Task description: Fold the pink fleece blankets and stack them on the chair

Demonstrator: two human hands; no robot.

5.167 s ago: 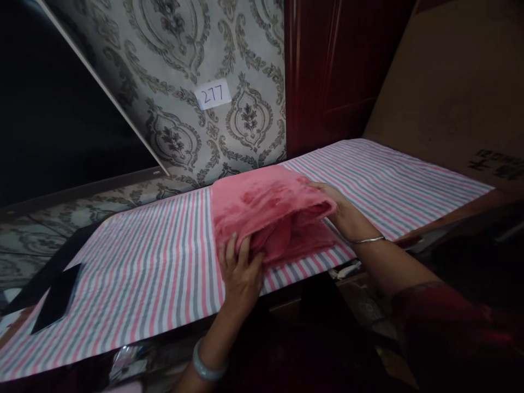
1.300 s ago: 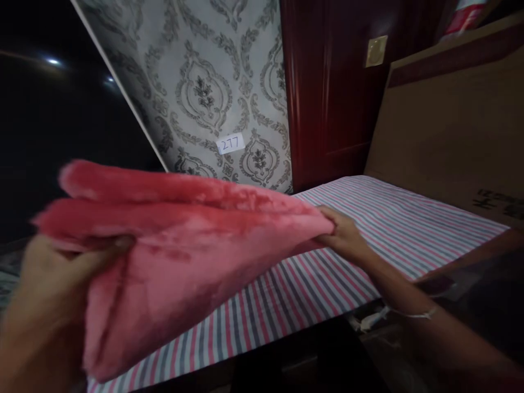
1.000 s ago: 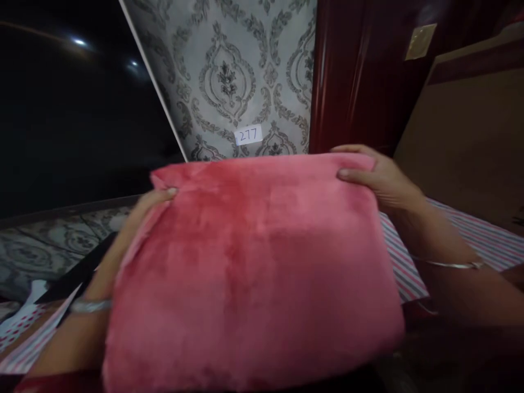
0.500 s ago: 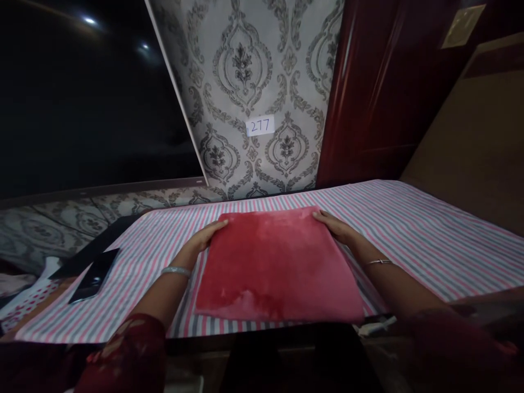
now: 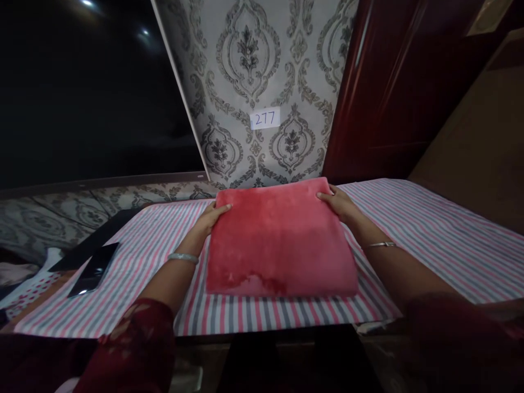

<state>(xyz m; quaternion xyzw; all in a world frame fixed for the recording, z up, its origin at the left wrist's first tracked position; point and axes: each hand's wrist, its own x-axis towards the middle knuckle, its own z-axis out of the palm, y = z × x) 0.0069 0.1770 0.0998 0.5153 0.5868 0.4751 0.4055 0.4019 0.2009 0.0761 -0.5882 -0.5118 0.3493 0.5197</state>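
A folded plush cloth (image 5: 278, 240), red to pink and roughly square, is tilted with its far edge raised off the striped tablecloth (image 5: 262, 316). At its left far corner my left hand (image 5: 210, 218) grips the edge, thumb on top and the other fingers mostly hidden behind. My right hand (image 5: 338, 203) pinches the right far corner the same way, its thumb lying on the plush surface. The near edge of the folded cloth lies low over the stripes; whether it touches them I cannot tell.
A black phone (image 5: 94, 270) lies on the striped cover at the left. Behind stand a large dark screen (image 5: 94, 98), a patterned wall with a paper label (image 5: 265, 118) reading 277, and a dark red wooden panel (image 5: 380, 93). A brown board (image 5: 483, 136) leans at the right.
The folded cloth has moved away from me, and its far edge has risen, both hands holding its far corners. More stripes show in front of it. The view has shifted slightly.
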